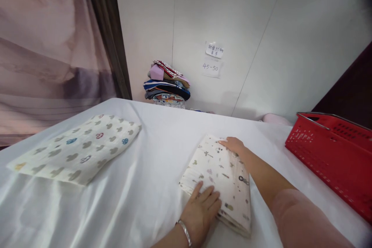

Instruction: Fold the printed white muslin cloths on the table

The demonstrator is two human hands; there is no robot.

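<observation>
A white folded cloth (216, 170) with small printed motifs of plants and animals lies flat on the white-covered table. My left hand (200, 209), a silver bracelet at its wrist, rests on the near edge of this cloth with its fingers spread. At the far right corner, my right hand (234, 145) touches the cloth with a finger stretched out on top; its other fingers are partly hidden. To the left, apart from both hands, lies another folded cloth (87, 145), cream with grey, blue and red mushroom-like shapes.
A red plastic basket (331, 155) with a metal handle stands at the right edge. Behind the white-covered table (157, 143), a stack of folded fabrics (167, 83) sits against the wall. Paper notes (213, 60) are stuck there. A pink curtain (43, 46) hangs at left.
</observation>
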